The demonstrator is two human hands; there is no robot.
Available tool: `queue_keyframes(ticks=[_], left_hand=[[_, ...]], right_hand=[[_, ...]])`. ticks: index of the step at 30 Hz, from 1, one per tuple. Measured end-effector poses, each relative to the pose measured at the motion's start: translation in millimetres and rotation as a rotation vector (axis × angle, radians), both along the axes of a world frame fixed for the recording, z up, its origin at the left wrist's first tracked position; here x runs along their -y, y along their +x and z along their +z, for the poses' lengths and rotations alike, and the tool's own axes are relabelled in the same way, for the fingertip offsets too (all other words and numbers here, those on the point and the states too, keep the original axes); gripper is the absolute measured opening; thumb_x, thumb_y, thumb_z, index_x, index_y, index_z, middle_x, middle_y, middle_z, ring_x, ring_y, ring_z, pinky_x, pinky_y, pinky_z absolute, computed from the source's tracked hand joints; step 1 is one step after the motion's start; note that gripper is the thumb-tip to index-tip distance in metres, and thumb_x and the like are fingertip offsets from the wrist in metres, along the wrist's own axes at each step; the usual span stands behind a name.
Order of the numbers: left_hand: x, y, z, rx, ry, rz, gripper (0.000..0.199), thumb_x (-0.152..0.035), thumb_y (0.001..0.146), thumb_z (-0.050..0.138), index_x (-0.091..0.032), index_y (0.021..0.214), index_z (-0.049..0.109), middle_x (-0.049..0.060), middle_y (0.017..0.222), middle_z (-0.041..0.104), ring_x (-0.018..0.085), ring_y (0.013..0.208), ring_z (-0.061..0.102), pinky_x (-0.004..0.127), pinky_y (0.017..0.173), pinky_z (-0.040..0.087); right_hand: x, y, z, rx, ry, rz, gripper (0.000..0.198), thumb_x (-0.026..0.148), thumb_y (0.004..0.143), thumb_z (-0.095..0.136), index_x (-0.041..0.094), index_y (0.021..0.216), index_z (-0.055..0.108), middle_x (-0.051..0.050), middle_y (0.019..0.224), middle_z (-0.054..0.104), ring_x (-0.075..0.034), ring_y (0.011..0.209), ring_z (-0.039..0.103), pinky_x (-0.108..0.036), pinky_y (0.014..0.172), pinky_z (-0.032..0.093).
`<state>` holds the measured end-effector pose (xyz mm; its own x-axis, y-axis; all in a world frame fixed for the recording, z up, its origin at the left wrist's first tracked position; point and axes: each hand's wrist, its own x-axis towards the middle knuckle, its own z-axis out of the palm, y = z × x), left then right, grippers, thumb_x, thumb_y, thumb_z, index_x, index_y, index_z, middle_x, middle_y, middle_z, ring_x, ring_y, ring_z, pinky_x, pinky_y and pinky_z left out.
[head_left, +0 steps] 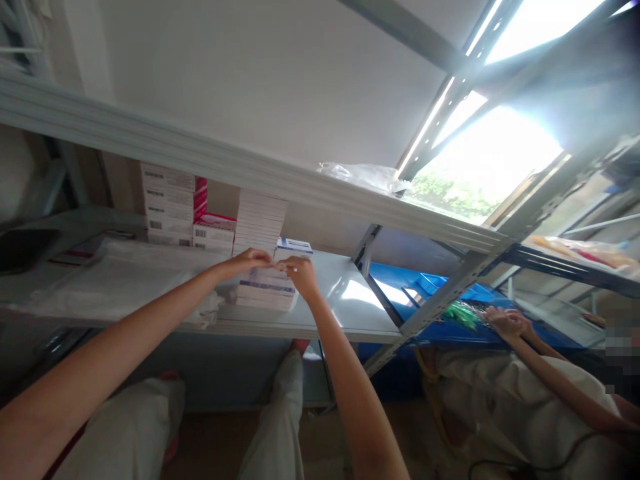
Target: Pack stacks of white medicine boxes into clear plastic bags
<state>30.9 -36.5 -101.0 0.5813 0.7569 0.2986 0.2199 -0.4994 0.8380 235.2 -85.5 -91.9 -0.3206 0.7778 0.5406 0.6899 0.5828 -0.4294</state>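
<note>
Just above the lower shelf, my left hand (254,257) and my right hand (300,272) meet with their fingers pinched close together. Whatever is between the fingertips is too small and blurred to make out. Right below them stands a white box with a blue band (265,298), near the shelf's front edge. Behind my right hand is another blue-and-white box (294,245). A tall stack of thin white cartons (260,220) rises behind my left hand. Clear plastic bags (120,277) lie flat on the shelf, under my left forearm.
White-and-pink boxes (170,207) are stacked at the back left, near a dark flat object (27,250). The upper shelf's edge (225,170) runs above my hands, with a crumpled plastic bag (365,177) on it. A co-worker's hands (507,323) are by a blue bin (455,287), beyond a metal post (445,303).
</note>
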Motion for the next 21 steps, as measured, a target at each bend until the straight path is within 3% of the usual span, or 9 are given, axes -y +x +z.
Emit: queue_keyframes(ticks=[4, 7, 11, 16, 21], left_hand=[[-3.2, -4.2, -3.9, 0.162, -0.244, 0.001, 0.043, -0.06, 0.07, 0.062, -0.018, 0.079, 0.064, 0.008, 0.081, 0.067, 0.022, 0.08, 0.06, 0.033, 0.075, 0.048], [-13.1, -2.1, -6.2, 0.215, -0.311, 0.034, 0.05, -0.061, 0.062, 0.067, -0.018, 0.085, 0.064, 0.009, 0.082, 0.067, 0.022, 0.078, 0.059, 0.033, 0.071, 0.047], [-23.0, 4.5, -4.5, 0.144, -0.253, -0.071, 0.047, -0.052, 0.051, 0.074, -0.016, 0.08, 0.066, 0.007, 0.078, 0.067, 0.02, 0.073, 0.058, 0.029, 0.066, 0.045], [-24.3, 10.7, -6.9, 0.091, -0.214, -0.126, 0.036, -0.05, 0.059, 0.07, -0.018, 0.075, 0.068, 0.005, 0.077, 0.069, 0.021, 0.073, 0.059, 0.031, 0.069, 0.046], [-33.5, 15.7, -15.0, 0.104, -0.097, -0.117, 0.041, -0.056, 0.063, 0.066, -0.016, 0.069, 0.066, 0.007, 0.07, 0.067, 0.022, 0.07, 0.061, 0.036, 0.071, 0.048]], right_hand=[[12.0, -4.8, 10.4, 0.502, 0.249, -0.112, 0.027, 0.014, 0.09, 0.049, 0.024, 0.102, 0.071, -0.006, 0.092, 0.071, -0.018, 0.078, 0.062, -0.03, 0.076, 0.041], [13.8, -10.9, 8.1, 0.664, 0.33, -0.18, 0.026, 0.016, 0.093, 0.047, 0.022, 0.11, 0.066, -0.007, 0.093, 0.069, -0.018, 0.08, 0.062, -0.031, 0.072, 0.041], [8.8, -14.9, -1.7, 0.667, 0.38, -0.274, 0.025, 0.019, 0.096, 0.045, 0.021, 0.111, 0.065, -0.008, 0.093, 0.068, -0.018, 0.079, 0.06, -0.032, 0.068, 0.04], [4.3, -14.4, -8.3, 0.596, 0.431, -0.307, 0.025, 0.022, 0.097, 0.044, 0.024, 0.106, 0.067, -0.006, 0.09, 0.07, -0.016, 0.075, 0.059, -0.032, 0.065, 0.035], [1.0, -11.9, -10.3, 0.546, 0.451, -0.312, 0.023, 0.022, 0.096, 0.047, 0.024, 0.1, 0.069, -0.006, 0.088, 0.07, -0.017, 0.077, 0.06, -0.03, 0.067, 0.035]])
